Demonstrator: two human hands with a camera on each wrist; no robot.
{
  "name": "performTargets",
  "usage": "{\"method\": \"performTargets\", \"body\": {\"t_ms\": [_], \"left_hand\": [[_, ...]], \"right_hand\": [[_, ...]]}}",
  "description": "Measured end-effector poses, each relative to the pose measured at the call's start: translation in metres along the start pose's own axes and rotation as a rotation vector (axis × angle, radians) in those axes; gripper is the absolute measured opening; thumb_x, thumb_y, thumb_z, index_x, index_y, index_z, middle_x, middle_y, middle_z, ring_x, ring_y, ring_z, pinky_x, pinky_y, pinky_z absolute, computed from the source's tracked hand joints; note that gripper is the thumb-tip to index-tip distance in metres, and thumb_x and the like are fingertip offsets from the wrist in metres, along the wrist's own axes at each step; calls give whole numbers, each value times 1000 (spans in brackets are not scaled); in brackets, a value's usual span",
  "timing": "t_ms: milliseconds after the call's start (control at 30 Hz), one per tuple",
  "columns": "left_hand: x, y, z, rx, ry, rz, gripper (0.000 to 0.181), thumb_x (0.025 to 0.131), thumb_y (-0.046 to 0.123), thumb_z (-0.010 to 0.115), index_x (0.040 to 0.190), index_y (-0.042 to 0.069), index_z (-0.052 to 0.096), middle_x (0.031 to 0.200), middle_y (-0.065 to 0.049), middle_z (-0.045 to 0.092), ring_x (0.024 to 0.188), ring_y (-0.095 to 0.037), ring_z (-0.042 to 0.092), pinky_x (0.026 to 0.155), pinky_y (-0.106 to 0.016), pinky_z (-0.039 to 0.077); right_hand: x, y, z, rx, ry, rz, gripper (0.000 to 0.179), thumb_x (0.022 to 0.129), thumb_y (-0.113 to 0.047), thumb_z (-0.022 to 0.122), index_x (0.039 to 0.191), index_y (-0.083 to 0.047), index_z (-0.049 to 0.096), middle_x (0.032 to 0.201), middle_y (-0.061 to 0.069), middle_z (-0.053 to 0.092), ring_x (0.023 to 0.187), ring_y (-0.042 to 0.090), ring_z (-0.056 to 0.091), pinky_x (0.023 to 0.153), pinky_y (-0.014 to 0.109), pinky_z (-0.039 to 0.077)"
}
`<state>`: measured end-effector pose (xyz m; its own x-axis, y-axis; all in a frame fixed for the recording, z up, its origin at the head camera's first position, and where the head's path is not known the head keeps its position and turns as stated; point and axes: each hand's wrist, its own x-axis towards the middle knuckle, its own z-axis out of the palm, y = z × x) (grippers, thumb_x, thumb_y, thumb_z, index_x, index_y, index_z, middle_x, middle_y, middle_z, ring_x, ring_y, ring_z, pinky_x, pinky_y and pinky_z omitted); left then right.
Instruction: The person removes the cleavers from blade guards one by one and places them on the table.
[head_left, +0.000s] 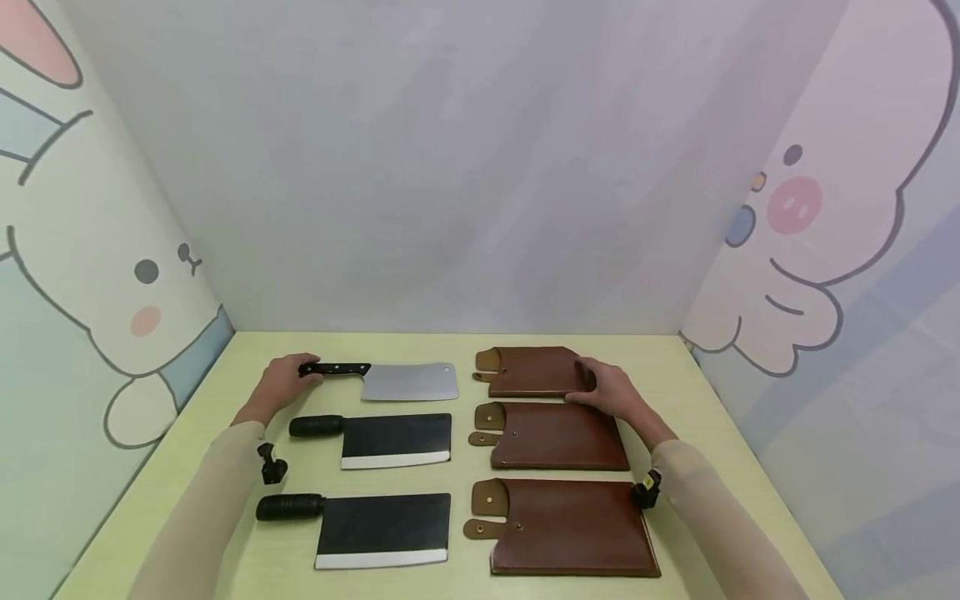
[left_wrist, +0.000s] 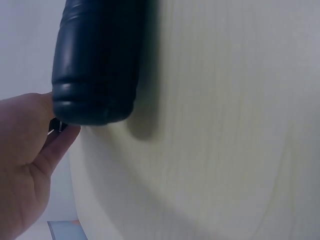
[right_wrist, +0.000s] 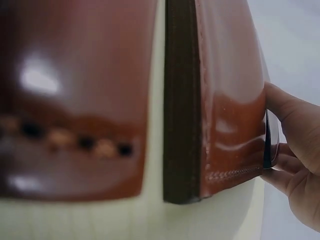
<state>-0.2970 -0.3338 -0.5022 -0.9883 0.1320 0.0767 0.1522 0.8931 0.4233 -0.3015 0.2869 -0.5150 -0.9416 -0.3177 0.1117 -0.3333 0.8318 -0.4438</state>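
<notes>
At the back left, my left hand (head_left: 288, 379) grips the handle end of a silver cleaver (head_left: 411, 382); its handle is black with rivets. The left wrist view shows my left fingers and thumb around that handle, partly hidden behind the thick black handle (left_wrist: 95, 65) of the middle cleaver (head_left: 396, 437). On the right, my right hand (head_left: 606, 390) holds the right end of the farthest brown leather sheath (head_left: 536, 371), thumb and fingers at its edge. The middle sheath (head_left: 558, 437) lies just in front of that hand.
Nearest me lie a larger black-bladed cleaver (head_left: 384, 527) and a larger brown sheath (head_left: 576, 529). All the blades point right, toward the sheaths' snap tabs. A pale wall (head_left: 450, 167) stands behind the light wooden table (head_left: 465, 583), with cartoon-printed panels at both sides.
</notes>
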Motion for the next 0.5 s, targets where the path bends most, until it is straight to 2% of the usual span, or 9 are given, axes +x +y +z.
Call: {"method": "performTargets", "body": {"t_ms": [267,433,467,500], "left_hand": [[0,-4,1,-9,-37,-14,46,98,16,70,134,-11,58,136,-36,56,129,-57,48,106,-67,39],[-2,-5,-1,-30,-50,-24,52,101,21,67,138,-11,54,137,-36,55,127,-55,50,104,-66,41],[-4,-6,-2,-36,-42,-18,53,101,23,66,139,-11,53,137,-37,54,125,-55,51,103,-67,41],[-5,-4,-3,-45,-32,-16,54,102,26,65,140,-11,52,138,-36,54,125,-55,51,103,-67,42]], "right_hand": [[3,2,1,-8,-37,21,93,85,-49,82,152,3,43,145,28,54,129,45,55,101,59,49],[2,2,-3,-8,-72,26,88,90,-47,77,153,3,41,144,29,54,128,46,56,101,59,49],[1,3,-4,-9,-72,27,86,91,-47,76,153,2,41,141,29,57,124,45,59,100,59,50],[1,3,-6,-8,-73,28,85,92,-47,75,154,2,41,131,27,63,112,42,65,96,58,51]]}}
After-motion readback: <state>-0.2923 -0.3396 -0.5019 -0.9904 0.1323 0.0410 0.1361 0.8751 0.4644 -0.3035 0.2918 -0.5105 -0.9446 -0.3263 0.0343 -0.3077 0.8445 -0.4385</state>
